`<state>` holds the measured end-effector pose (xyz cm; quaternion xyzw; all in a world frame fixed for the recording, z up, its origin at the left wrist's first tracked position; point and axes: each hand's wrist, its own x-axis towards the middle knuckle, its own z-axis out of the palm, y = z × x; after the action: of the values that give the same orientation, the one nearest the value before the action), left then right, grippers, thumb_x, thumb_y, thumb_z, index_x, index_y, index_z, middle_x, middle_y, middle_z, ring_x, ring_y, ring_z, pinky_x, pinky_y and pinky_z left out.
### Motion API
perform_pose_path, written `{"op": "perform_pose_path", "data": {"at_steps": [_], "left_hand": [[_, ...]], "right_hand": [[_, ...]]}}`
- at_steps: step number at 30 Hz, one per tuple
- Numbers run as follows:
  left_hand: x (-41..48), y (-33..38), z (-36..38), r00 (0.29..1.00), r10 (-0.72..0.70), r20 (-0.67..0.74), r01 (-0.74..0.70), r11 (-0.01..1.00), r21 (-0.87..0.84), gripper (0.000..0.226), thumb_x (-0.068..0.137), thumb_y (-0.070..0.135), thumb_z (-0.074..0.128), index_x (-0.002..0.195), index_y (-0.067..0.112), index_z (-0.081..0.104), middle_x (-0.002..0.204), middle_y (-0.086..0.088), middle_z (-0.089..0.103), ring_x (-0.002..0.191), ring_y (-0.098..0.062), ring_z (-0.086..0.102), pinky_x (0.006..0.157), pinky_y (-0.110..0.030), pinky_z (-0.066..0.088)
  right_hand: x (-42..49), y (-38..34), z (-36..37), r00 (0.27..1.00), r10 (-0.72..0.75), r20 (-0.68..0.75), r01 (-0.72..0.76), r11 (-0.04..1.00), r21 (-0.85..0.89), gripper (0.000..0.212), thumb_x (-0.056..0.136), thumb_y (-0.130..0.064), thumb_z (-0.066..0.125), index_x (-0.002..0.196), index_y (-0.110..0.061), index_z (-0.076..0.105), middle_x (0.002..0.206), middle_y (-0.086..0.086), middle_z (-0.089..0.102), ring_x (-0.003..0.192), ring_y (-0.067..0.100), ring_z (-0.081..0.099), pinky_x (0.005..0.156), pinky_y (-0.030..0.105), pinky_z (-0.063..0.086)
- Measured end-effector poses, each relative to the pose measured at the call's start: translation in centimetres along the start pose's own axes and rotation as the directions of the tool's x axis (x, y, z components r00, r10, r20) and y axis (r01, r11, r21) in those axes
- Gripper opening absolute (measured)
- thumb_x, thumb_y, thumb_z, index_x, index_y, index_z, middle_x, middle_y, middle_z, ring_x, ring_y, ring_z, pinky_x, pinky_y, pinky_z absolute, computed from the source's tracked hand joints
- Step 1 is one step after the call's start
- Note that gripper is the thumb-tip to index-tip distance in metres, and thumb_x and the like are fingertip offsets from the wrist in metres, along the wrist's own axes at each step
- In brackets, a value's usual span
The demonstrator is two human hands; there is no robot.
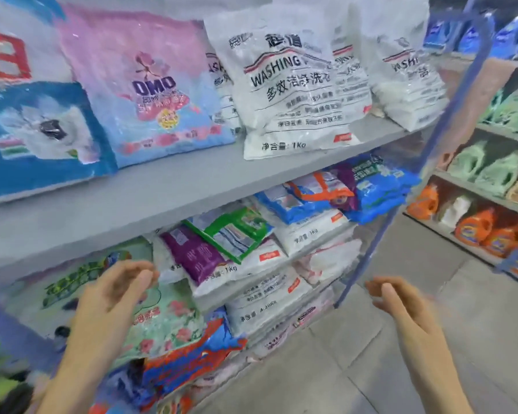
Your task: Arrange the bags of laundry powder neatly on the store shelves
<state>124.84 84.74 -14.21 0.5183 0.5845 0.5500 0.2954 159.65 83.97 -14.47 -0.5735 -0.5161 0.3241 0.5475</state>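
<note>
Showing a store aisle mid-task: on the upper shelf [174, 186] the pink OMO bag [150, 85], the blue bag [36, 135] and the white washing-powder bags [293, 85] already stand leaning in a row, so that tier reads as largely arranged. On the lower shelf, by contrast, a purple bag [192, 252], a green-bordered bag [231, 231] and blue bags [377, 189] lie slumped across flat white bags [266, 306], and judging by this disorder most of the work remains there. Both hands are empty, each grip open with fingers loosely spread: the left hand [111, 297] hovers in front of a floral green bag [162, 318], just beside the purple bag, while the right hand [401, 303] hangs over the floor, apart from the heap.
</note>
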Motion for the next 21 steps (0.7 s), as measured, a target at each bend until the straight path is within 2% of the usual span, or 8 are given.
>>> {"op": "perform_pose_path", "data": {"at_steps": [3, 5, 7, 11, 14, 16, 19, 21], "left_hand": [[0.3, -0.1, 1.7, 0.991, -0.047, -0.127, 0.052, 0.998, 0.033, 0.008, 0.079, 0.035, 0.067, 0.077, 0.042, 0.067, 0.081, 0.015, 0.071, 0.072, 0.002, 0.064, 0.066, -0.005, 0.048], [0.0, -0.2, 2.8, 0.977, -0.065, -0.203, 0.085, 0.992, 0.09, 0.025, 0.085, 0.021, 0.065, 0.075, 0.043, 0.067, 0.079, 0.017, 0.071, 0.069, 0.004, 0.063, 0.064, -0.004, 0.046], [-0.4, 0.0, 3.6, 0.958, -0.099, -0.27, 0.132, 0.985, 0.108, 0.003, 0.077, 0.04, 0.065, 0.076, 0.041, 0.067, 0.081, 0.013, 0.07, 0.071, 0.002, 0.063, 0.064, -0.006, 0.047], [-1.8, 0.2, 4.5, 0.906, -0.123, -0.404, 0.19, 0.973, 0.13, 0.028, 0.066, 0.054, 0.056, 0.081, 0.033, 0.065, 0.085, 0.01, 0.07, 0.076, 0.0, 0.064, 0.068, -0.012, 0.048], [-2.7, 0.7, 5.1, 0.88, -0.118, -0.46, 0.218, 0.961, 0.169, 0.009, 0.08, 0.037, 0.064, 0.078, 0.027, 0.065, 0.086, 0.017, 0.069, 0.077, 0.003, 0.063, 0.062, -0.005, 0.046], [-3.2, 1.0, 5.3, 0.868, -0.12, -0.481, 0.237, 0.952, 0.192, 0.011, 0.084, 0.034, 0.065, 0.083, 0.023, 0.064, 0.087, 0.015, 0.069, 0.08, -0.001, 0.063, 0.061, -0.006, 0.047], [-4.1, 1.6, 5.6, 0.853, -0.146, -0.501, 0.271, 0.945, 0.186, 0.007, 0.087, 0.018, 0.058, 0.085, 0.021, 0.065, 0.089, 0.012, 0.069, 0.08, -0.002, 0.064, 0.065, -0.007, 0.048], [-4.7, 1.7, 5.7, 0.846, -0.169, -0.505, 0.283, 0.946, 0.159, 0.009, 0.085, 0.022, 0.058, 0.083, 0.025, 0.066, 0.088, 0.011, 0.07, 0.077, -0.003, 0.065, 0.067, -0.01, 0.049]], "right_hand": [[6.1, 2.4, 2.3, 0.979, -0.027, 0.204, 0.026, 1.0, 0.005, 0.015, 0.083, -0.031, 0.054, 0.083, -0.023, 0.066, 0.086, -0.006, 0.069, 0.08, 0.002, 0.06, 0.074, 0.013, 0.045], [9.2, 4.1, 4.6, 0.945, -0.016, 0.326, 0.025, 0.999, -0.023, 0.02, 0.078, -0.032, 0.051, 0.088, -0.022, 0.064, 0.085, -0.004, 0.067, 0.078, 0.002, 0.059, 0.071, 0.01, 0.044], [11.6, 5.9, 7.6, 0.878, 0.024, 0.478, 0.019, 0.996, -0.085, 0.023, 0.076, -0.042, 0.053, 0.093, -0.028, 0.061, 0.09, -0.008, 0.067, 0.08, 0.004, 0.06, 0.071, 0.018, 0.048], [13.8, 8.6, 14.3, 0.689, -0.033, 0.724, 0.25, 0.948, -0.195, 0.058, 0.069, -0.06, 0.054, 0.12, -0.032, 0.052, 0.123, -0.006, 0.053, 0.107, 0.012, 0.053, 0.089, 0.032, 0.046], [14.4, 10.5, 18.6, 0.517, -0.229, 0.825, 0.665, 0.715, -0.218, 0.082, 0.068, -0.043, 0.073, 0.139, -0.016, 0.039, 0.143, 0.01, 0.041, 0.128, 0.027, 0.039, 0.105, 0.044, 0.034], [14.6, 11.3, 20.5, 0.476, -0.272, 0.836, 0.783, 0.563, -0.262, 0.093, 0.062, -0.039, 0.082, 0.14, -0.016, 0.037, 0.143, 0.013, 0.044, 0.127, 0.032, 0.046, 0.101, 0.049, 0.039], [15.3, 11.4, 21.1, 0.509, -0.382, 0.771, 0.805, 0.529, -0.269, 0.077, 0.052, -0.009, 0.088, 0.123, -0.012, 0.058, 0.121, 0.011, 0.064, 0.104, 0.029, 0.065, 0.087, 0.049, 0.05], [16.3, 10.9, 20.9, 0.564, -0.432, 0.704, 0.75, 0.625, -0.217, 0.065, 0.057, 0.014, 0.076, 0.117, -0.009, 0.064, 0.111, 0.014, 0.068, 0.095, 0.031, 0.068, 0.084, 0.048, 0.053]]}}
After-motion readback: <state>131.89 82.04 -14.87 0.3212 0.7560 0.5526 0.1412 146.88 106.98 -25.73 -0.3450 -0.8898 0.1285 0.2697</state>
